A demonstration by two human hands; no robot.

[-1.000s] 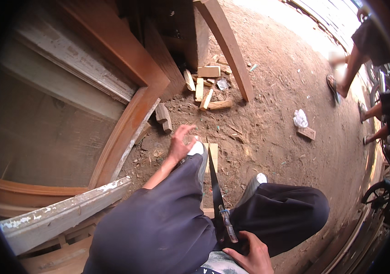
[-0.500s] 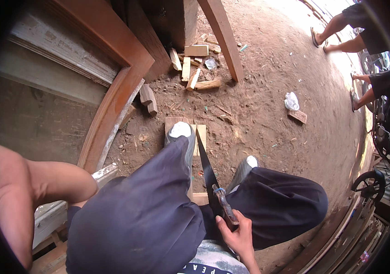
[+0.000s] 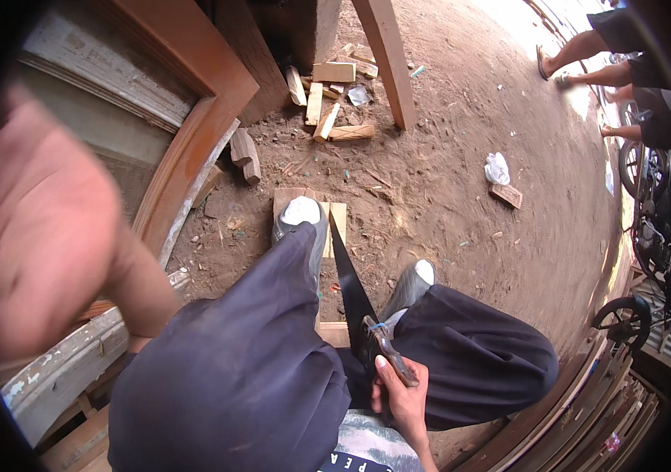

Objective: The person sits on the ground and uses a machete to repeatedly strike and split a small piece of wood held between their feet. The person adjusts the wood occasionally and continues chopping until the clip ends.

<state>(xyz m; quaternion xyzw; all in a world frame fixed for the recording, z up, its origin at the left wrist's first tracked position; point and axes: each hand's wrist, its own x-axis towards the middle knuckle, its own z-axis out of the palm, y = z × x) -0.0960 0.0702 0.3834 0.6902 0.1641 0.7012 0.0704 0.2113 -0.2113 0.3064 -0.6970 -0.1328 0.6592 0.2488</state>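
My right hand (image 3: 404,393) is closed around the brown handle of a handsaw (image 3: 351,285). The dark blade points away from me between my legs, narrowing to a tip beside my left shoe (image 3: 301,211). That shoe presses on a brown wooden block, and a pale board (image 3: 335,223) lies beside it under the blade tip. At the far left my left hand (image 3: 44,228) is raised close to the view, with the bent arm beside my left thigh. It is smeared by motion, so its fingers cannot be made out.
A brown wooden frame (image 3: 194,126) leans at the left. Wood offcuts (image 3: 334,72) lie on the dirt ahead, by a slanted post (image 3: 386,67). A white plastic bag (image 3: 496,169) rests near a small block. People's legs (image 3: 579,55) and a motorcycle (image 3: 654,236) are at the right, above stacked planks (image 3: 579,409).
My left arm has risen and come nearer the view, now blurred. The saw has shifted only slightly, still in my right hand. The view has moved a little, and the people at the right have moved.
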